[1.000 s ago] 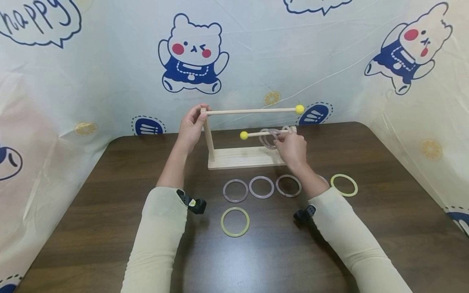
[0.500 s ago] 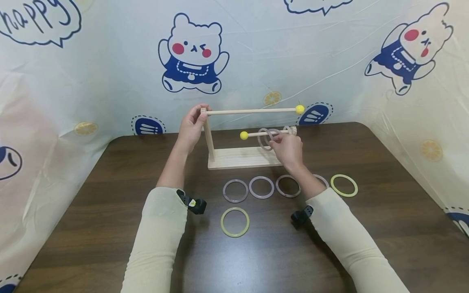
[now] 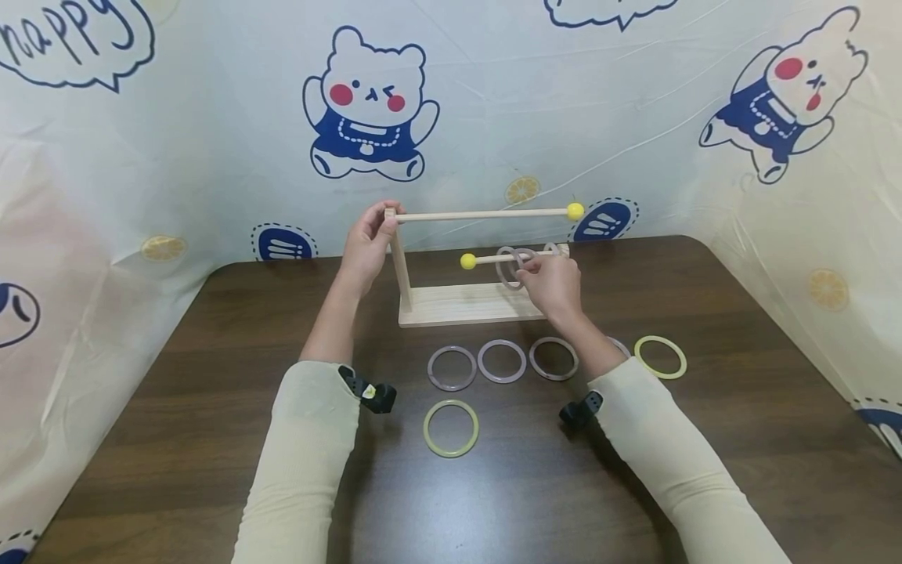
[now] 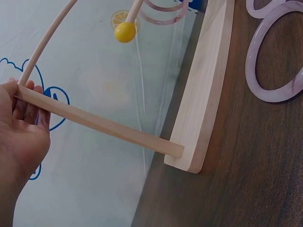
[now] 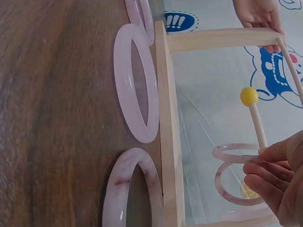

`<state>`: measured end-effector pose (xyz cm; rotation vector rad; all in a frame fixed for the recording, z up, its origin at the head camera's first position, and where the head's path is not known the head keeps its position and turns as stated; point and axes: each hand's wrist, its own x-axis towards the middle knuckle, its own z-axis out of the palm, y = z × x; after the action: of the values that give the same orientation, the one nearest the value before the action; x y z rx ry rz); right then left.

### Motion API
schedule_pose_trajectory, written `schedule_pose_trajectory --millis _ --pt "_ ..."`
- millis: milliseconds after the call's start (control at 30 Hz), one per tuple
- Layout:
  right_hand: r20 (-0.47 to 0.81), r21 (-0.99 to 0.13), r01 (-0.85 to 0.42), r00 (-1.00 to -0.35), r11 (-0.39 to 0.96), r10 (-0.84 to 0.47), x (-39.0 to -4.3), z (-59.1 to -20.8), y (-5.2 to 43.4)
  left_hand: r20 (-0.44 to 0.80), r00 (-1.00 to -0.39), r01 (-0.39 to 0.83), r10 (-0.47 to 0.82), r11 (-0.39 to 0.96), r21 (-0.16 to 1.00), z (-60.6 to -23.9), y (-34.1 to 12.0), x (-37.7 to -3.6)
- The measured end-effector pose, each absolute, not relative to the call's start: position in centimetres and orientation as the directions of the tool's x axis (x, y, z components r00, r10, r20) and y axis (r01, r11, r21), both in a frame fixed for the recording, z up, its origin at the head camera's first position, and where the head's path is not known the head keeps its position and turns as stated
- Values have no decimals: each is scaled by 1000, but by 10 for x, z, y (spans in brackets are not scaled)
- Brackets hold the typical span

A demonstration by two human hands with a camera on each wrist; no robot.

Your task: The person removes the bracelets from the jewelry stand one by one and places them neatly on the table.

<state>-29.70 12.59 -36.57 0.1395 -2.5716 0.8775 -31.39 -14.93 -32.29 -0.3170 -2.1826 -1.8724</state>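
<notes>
The stand (image 3: 465, 304) is pale, unpainted wood, and both of its rods end in bright yellow balls (image 3: 468, 261). The rings on the lower rod (image 3: 509, 268) are translucent pinkish-mauve, like the row of rings (image 3: 502, 361) lying on the worktop (image 3: 176, 407), which is dark brown with wood grain. Two more rings (image 3: 451, 428) are pale yellow-green. The sleeves (image 3: 303, 462) are cream. The backdrop (image 3: 211, 117) is white, printed with navy-and-white cartoon bears with red cheeks, orange slices and navy speech bubbles.

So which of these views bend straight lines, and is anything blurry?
Left wrist view: the upper dowel and wooden base bow strongly, fisheye. Right wrist view: milder curving, the nearest pink ring is soft. Head view: sharp, evenly lit, table shows mild sheen.
</notes>
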Motion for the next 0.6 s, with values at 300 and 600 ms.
schedule_pose_trajectory --millis 300,600 --pt "424 -604 -234 -904 762 59 -297 -365 123 327 -945 324 5 148 934 -322 -149 -313" --pt "402 -635 -216 -912 741 79 -295 -363 116 312 -950 310 8 149 939 -321 -149 -313"
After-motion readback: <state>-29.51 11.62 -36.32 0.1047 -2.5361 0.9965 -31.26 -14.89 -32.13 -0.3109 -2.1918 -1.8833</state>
